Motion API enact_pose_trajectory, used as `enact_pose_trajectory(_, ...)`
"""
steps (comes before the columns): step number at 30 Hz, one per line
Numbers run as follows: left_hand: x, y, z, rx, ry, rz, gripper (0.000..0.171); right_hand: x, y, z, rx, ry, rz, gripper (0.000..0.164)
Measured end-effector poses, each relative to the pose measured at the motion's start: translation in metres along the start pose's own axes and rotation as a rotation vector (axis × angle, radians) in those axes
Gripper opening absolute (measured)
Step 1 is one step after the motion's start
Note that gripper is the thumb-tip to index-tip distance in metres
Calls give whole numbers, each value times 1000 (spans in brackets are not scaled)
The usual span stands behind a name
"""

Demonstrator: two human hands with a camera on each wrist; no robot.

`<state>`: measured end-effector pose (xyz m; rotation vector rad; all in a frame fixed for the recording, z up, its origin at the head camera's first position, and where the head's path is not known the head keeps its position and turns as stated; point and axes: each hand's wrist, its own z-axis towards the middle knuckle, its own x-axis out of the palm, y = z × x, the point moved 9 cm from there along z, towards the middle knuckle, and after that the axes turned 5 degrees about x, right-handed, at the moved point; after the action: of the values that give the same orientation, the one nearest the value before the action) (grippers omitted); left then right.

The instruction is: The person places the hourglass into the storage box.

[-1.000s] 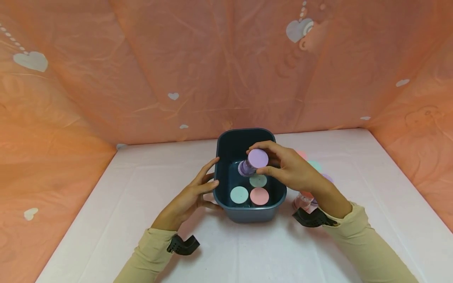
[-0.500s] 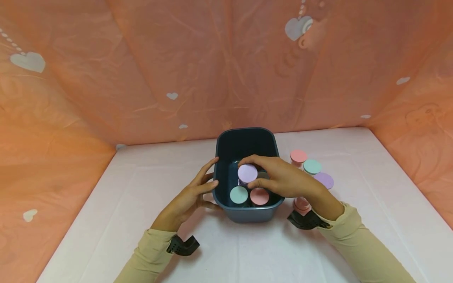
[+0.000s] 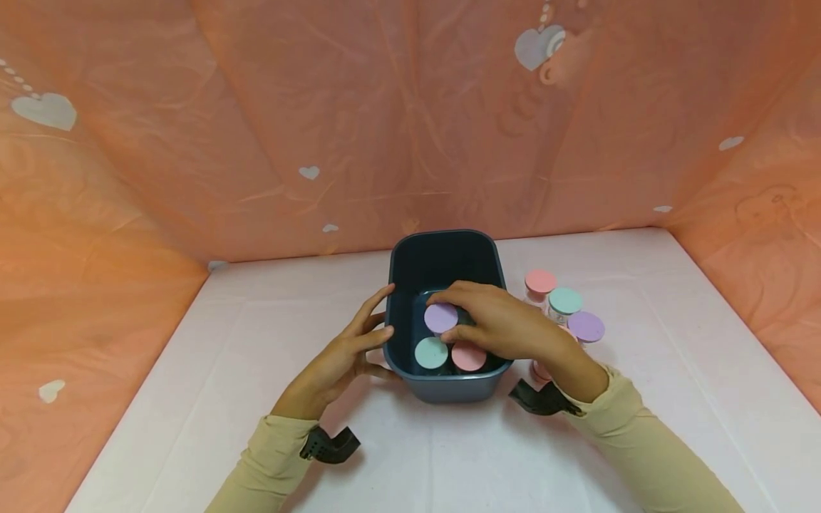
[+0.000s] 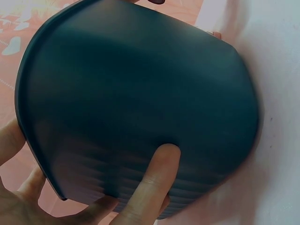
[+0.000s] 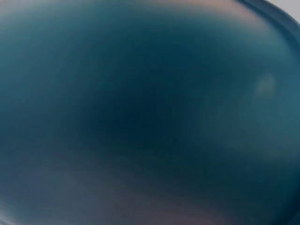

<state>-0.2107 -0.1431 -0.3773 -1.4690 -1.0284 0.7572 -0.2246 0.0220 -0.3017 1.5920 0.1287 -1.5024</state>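
A dark blue-grey plastic bin (image 3: pixel 442 388) stands on the white-covered table. My left hand (image 3: pixel 333 367) rests against its left side with spread fingers, the tips at the rim. In the left wrist view one finger (image 4: pixel 157 178) presses flat on the bin wall (image 4: pixel 117 93). My right hand (image 3: pixel 503 324) reaches inside and pinches a purple-lidded jar (image 3: pixel 440 318) between thumb and fingers; its body is hidden. Nearer me in the bin are a mint-lidded jar (image 3: pixel 431 353) and a pink-lidded jar (image 3: pixel 468 355). The bin wall (image 5: pixel 150 108) fills the right wrist view, blurred.
Right of the bin stand several lidded jars, among them a pink one (image 3: pixel 541 281), a mint one (image 3: pixel 565 301) and a purple one (image 3: pixel 586 326). The right forearm partly covers this group. An orange sheet (image 3: pixel 385 128) with hearts hangs behind the table.
My right hand has lowered the purple-lidded jar into the bin, moving left and down, behind the mint-lidded one. The left hand has stayed at the bin's side.
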Motion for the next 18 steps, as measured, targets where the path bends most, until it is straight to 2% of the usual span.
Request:
enact_pose_trajectory(6,-2,0,0,-3,-10,13,63,7,-1,3,72,24,-87,49)
enact_pose_trajectory(13,-2,2,1,-4,-12,15,63,12,-1,2,81,62,-132,49)
enact_pose_trajectory(18,-2,1,1,-2,-15,16,62,12,0,3,72,52,-139,49)
